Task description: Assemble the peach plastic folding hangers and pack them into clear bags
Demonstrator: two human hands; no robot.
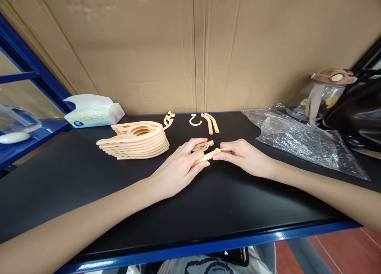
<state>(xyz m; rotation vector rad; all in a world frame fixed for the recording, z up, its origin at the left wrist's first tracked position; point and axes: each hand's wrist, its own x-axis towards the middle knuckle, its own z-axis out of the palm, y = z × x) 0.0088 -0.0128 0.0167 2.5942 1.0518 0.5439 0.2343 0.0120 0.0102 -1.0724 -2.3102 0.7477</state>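
My left hand (184, 165) is closed on a beige plastic hanger (208, 155) over the middle of the black table. Its fingers also cover part of another beige arm piece (207, 144) just behind. My right hand (242, 157) pinches the right end of the same hanger between thumb and fingers. Left of my hands lies a stack of beige folded hangers (139, 145). A loose beige hook (195, 121) and two curved arm pieces (210, 123) lie farther back, and small beige parts (169, 120) rest behind the stack.
A tissue box (95, 114) stands at the back left. Crumpled clear plastic (309, 139) covers the right side, with a strapped bottle (329, 93) behind it. The table's blue front edge (208, 248) runs below my arms, with a phone (238, 256) beneath. Cardboard (149, 48) walls the back.
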